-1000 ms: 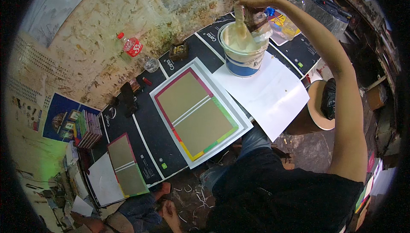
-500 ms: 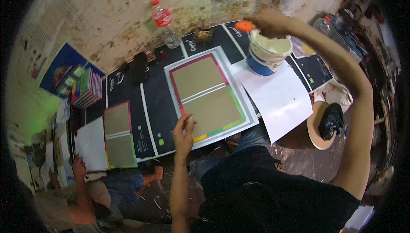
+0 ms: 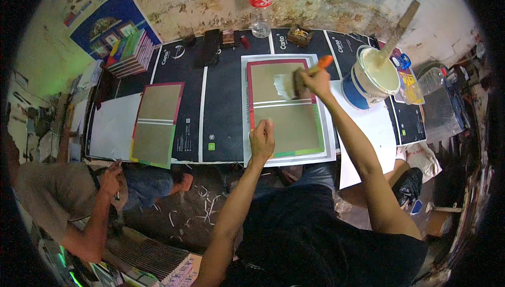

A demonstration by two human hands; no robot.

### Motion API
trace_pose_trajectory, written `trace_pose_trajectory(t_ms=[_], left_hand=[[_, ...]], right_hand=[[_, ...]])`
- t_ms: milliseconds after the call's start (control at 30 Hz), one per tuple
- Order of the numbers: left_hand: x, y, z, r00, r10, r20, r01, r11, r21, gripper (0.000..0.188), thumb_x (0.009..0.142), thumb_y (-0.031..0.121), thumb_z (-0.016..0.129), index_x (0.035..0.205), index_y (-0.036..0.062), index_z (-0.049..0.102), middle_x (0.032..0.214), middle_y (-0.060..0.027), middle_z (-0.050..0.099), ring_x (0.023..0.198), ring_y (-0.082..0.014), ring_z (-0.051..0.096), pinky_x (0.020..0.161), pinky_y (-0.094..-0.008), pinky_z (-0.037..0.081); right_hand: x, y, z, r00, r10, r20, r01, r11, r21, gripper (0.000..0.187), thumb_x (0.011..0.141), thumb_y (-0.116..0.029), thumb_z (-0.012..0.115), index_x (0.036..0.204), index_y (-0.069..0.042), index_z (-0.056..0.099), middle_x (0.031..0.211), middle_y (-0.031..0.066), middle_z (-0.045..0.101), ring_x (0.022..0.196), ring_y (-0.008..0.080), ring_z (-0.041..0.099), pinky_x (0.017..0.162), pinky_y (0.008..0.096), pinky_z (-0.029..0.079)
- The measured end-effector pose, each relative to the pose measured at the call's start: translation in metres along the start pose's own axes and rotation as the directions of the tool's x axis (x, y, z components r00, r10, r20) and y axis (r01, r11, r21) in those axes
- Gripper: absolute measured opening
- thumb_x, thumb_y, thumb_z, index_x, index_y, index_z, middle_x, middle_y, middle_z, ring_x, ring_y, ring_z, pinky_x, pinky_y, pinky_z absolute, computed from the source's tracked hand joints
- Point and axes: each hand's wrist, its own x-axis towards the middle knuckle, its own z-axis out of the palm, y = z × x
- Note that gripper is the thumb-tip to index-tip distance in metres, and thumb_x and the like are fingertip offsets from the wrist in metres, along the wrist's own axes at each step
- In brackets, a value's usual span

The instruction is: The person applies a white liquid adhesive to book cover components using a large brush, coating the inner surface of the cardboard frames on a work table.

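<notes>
"How are you holding things?"

"My hands are apart. My right hand (image 3: 317,85) is closed round a brush (image 3: 299,85), gripping well back, probably so the working end stays free. My left hand (image 3: 262,139) is curled at the board's left edge, perhaps steadying it; I can't tell whether it grips anything."

"And the board (image 3: 294,129)?"

"Right in front of me, over a larger pale sheet (image 3: 330,153). It's grey-brown, crossed by two white strips and bordered in maroon, red, yellow and green, with a whitish patch (image 3: 283,86) beside the brush."

"Why's the bucket (image 3: 353,89) there?"

"Within my right hand's reach, I'd say; it stands on white paper (image 3: 363,139)."
</notes>
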Motion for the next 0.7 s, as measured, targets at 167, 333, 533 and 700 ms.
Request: trace_pose_trajectory(t_ms=[167, 333, 533, 700], left_hand=[[0.003, -0.007, -0.006, 0.999, -0.050, 0.012, 0.050, 0.997, -0.065, 0.035, 0.098, 0.027, 0.045, 0.081, 0.0003, 0.059, 0.054, -0.0110, 0.050, 0.047, -0.0205, 0.051, 0.048, -0.0352, 0.037], [0.006, -0.013, -0.001, 0.990, -0.115, -0.080, 0.091, 0.964, -0.250, 0.053, 0.101, 0.036, 0.033, 0.071, 0.0006, 0.058, 0.053, -0.0030, 0.046, 0.049, -0.0103, 0.044, 0.047, -0.0276, 0.033], [0.000, -0.030, -0.003, 0.981, -0.124, -0.150, 0.082, 0.963, -0.258, 0.056, 0.102, 0.040, 0.027, 0.067, 0.0031, 0.050, 0.055, -0.0016, 0.045, 0.050, -0.0084, 0.041, 0.047, -0.0256, 0.030], [-0.005, -0.021, -0.008, 0.955, -0.170, -0.241, 0.079, 0.935, -0.346, 0.053, 0.101, 0.034, 0.029, 0.061, 0.0027, 0.045, 0.051, -0.0054, 0.042, 0.047, -0.0161, 0.042, 0.048, -0.0314, 0.031]], right_hand=[[-0.052, 0.025, -0.054, 0.980, 0.189, -0.054, -0.134, 0.841, 0.523, 0.019, 0.083, -0.018, 0.067, 0.087, 0.000, 0.063, 0.083, 0.0048, 0.064, 0.070, 0.0104, 0.058, 0.062, 0.0244, 0.048], [-0.092, -0.014, -0.002, 0.994, 0.105, -0.012, -0.082, 0.837, 0.541, 0.022, 0.081, -0.018, 0.071, 0.088, 0.001, 0.062, 0.080, 0.0041, 0.061, 0.071, 0.0095, 0.054, 0.061, 0.0247, 0.044], [-0.126, 0.025, -0.022, 0.988, 0.155, 0.010, -0.155, 0.977, 0.148, 0.023, 0.079, -0.020, 0.071, 0.084, 0.002, 0.064, 0.074, 0.0142, 0.066, 0.072, 0.0184, 0.064, 0.069, 0.0324, 0.049], [-0.118, -0.043, -0.066, 0.995, -0.072, 0.071, 0.074, 0.997, -0.030, 0.013, 0.080, -0.009, 0.067, 0.090, -0.001, 0.067, 0.083, 0.0121, 0.065, 0.070, 0.0208, 0.063, 0.064, 0.0293, 0.048]])
